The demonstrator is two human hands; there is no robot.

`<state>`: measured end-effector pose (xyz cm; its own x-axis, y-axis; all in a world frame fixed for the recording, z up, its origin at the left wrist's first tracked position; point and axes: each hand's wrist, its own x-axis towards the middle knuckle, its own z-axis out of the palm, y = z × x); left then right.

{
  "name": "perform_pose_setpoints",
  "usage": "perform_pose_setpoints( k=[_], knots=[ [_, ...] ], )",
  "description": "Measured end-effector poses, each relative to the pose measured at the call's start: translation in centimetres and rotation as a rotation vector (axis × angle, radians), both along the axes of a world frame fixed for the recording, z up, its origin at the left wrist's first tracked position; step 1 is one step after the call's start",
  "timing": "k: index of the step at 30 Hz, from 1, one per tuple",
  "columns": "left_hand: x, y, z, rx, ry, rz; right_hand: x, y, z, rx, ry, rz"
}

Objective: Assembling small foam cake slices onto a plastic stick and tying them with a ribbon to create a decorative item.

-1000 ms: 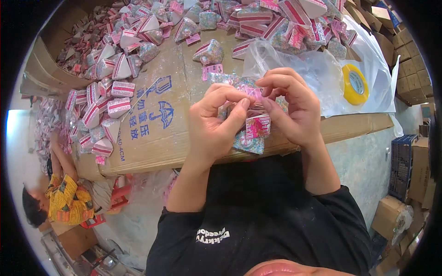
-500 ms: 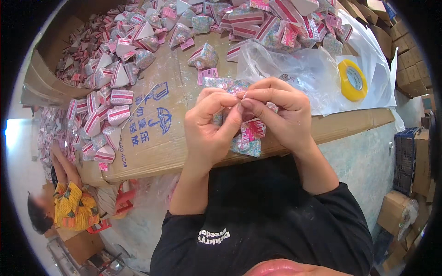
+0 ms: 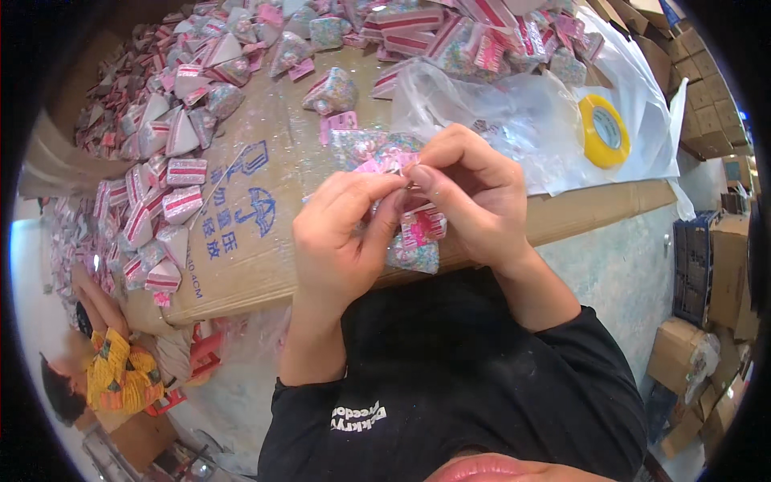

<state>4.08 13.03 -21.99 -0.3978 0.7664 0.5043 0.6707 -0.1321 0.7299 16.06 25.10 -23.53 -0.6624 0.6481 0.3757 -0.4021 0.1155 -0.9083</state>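
Your left hand [image 3: 341, 241] and right hand [image 3: 470, 197] meet in front of your chest, fingertips pressed together on the top of a small packet [image 3: 414, 241]. Both hands pinch it: the left thumb and forefinger close on its upper edge from one side, the right thumb and forefinger from the other, the other fingers curled. The packet hangs below the pinch, between your palms; its pink striped label and speckled filling show under the right thumb.

Just beyond your hands lies the tabletop [image 3: 265, 241], a flattened cardboard sheet with blue print. Right behind your fingertips a second speckled packet [image 3: 361, 149] rests on it, with a pink label [image 3: 339, 123] just past that. Beyond your right hand sits a clear plastic bag [image 3: 514, 120], and further right on it a yellow tape roll [image 3: 604, 130]. Beyond your left hand and along the far edge, a pile of triangular packets [image 3: 173, 153] spreads out. Below the tabletop, left of your left arm, another person [image 3: 112, 369] in a yellow top sits on the floor.
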Motion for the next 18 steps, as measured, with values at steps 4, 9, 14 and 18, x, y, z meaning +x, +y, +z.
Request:
perform_pose_setpoints(
  k=[4,9,14,18],
  knots=[
    [0.3,-0.1,0.2,-0.026,-0.243,-0.031,-0.1,0.3,1.6,-0.178,0.039,0.147],
    [0.9,0.4,1.5,0.046,-0.634,-0.124,-0.7,1.4,4.5,-0.175,-0.023,0.194],
    [0.6,1.4,1.1,0.016,-0.674,-0.147,-0.6,2.9,5.5,-0.352,-0.026,0.335],
    [0.0,0.5,0.7,0.032,-0.697,-0.187,-1.4,3.1,5.9,-0.606,0.04,0.504]
  ],
)
